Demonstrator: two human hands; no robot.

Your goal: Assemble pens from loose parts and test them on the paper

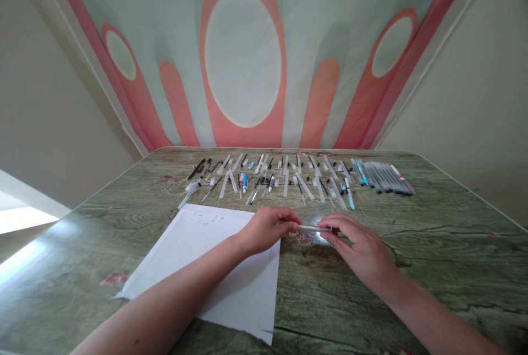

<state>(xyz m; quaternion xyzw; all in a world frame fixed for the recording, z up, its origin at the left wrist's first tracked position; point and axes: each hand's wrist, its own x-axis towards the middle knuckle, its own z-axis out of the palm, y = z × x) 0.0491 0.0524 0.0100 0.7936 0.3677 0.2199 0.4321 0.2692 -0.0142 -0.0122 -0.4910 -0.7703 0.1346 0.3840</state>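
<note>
Two hands, one part: the left hand [270, 227] and right hand [363, 247] are pinching opposite ends of a slim grey pen barrel [311, 228], fingertips closed on it.

Where are we holding it?

Over the table [330, 300], by the right edge of the white paper sheet [256, 283]. We're not managing to tell if a refill is inside.

Progress?

Part-way, we're judging. The pen group [383, 177] at far right is lying side by side and looking whole. Loose translucent barrels [305, 186], dark refills [212, 189] and a pale-blue cap [251, 165] are lying apart in two rough rows, so we're counting plenty in pieces.

Surface?

Wood-grain top, glossy, reddish flower prints [114, 279] showing. Glare is hitting the left side. The sheet is lying under the left forearm, carrying faint marks [201, 215] near its far edge.

Room?

A wrinkled printed backdrop [243, 58], coral shapes and pale ovals, is hanging beyond the table; we're seeing plain walls flanking it.
</note>
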